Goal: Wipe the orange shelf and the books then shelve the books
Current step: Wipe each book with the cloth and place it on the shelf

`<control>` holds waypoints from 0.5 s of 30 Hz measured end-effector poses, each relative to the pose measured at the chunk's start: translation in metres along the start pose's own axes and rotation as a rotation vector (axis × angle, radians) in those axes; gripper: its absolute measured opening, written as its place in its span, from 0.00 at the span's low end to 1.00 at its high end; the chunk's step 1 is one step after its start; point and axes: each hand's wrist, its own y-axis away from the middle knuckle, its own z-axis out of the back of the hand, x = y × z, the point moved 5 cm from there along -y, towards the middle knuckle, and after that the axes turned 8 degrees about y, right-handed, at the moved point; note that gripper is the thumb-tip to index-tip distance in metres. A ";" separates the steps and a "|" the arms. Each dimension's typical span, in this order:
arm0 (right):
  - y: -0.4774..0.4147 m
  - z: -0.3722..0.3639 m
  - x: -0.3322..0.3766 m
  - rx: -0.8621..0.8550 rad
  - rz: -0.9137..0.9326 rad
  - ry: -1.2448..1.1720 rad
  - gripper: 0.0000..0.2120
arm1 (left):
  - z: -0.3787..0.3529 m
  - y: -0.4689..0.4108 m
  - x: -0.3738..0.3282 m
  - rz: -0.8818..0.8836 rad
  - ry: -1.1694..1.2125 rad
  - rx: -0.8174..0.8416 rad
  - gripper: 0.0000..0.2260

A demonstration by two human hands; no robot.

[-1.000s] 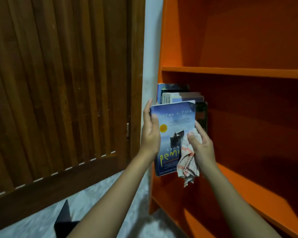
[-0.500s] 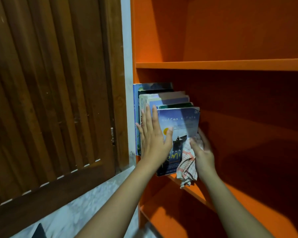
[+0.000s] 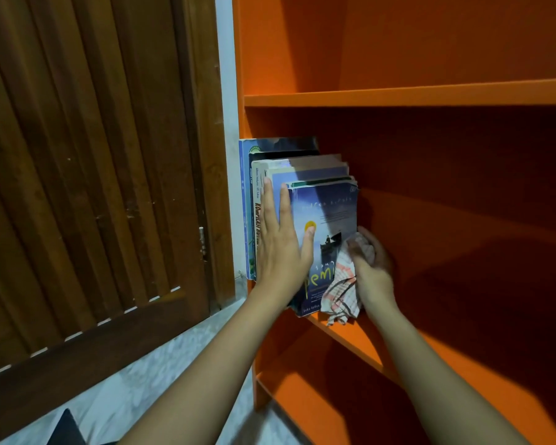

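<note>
An orange shelf (image 3: 398, 96) fills the right half of the head view. Several books (image 3: 270, 162) stand upright at the left end of its middle board. The outermost is a blue book (image 3: 331, 213) with yellow lettering and a yellow sun. My left hand (image 3: 280, 239) lies flat with straight fingers against the spines, thumb on the blue cover. My right hand (image 3: 373, 268) grips a checked orange-and-white cloth (image 3: 341, 290) beside the blue book's lower right corner, just above the board.
A dark slatted wooden door (image 3: 93, 187) stands left of the shelf, past a strip of white wall (image 3: 228, 91). Pale marbled floor (image 3: 142, 380) lies below, with a dark object (image 3: 65, 428) at the bottom edge. To the right of the books, the middle board (image 3: 463, 364) stretches on.
My left hand let go of the blue book's edge and flattened against the spines. The blue book went from held in front of the shelf to standing with the others.
</note>
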 end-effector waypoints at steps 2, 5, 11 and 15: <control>0.001 0.001 0.000 -0.021 0.006 0.025 0.14 | 0.001 0.001 -0.001 0.003 -0.008 0.001 0.33; 0.001 0.002 0.000 -0.043 0.005 0.032 0.16 | 0.003 0.001 -0.003 0.003 -0.015 0.005 0.32; 0.000 0.016 0.005 -0.065 -0.005 0.126 0.15 | 0.007 0.002 -0.005 0.011 -0.050 0.020 0.32; 0.004 0.028 0.022 -0.074 -0.027 0.187 0.14 | 0.011 0.001 -0.011 0.051 -0.067 0.044 0.31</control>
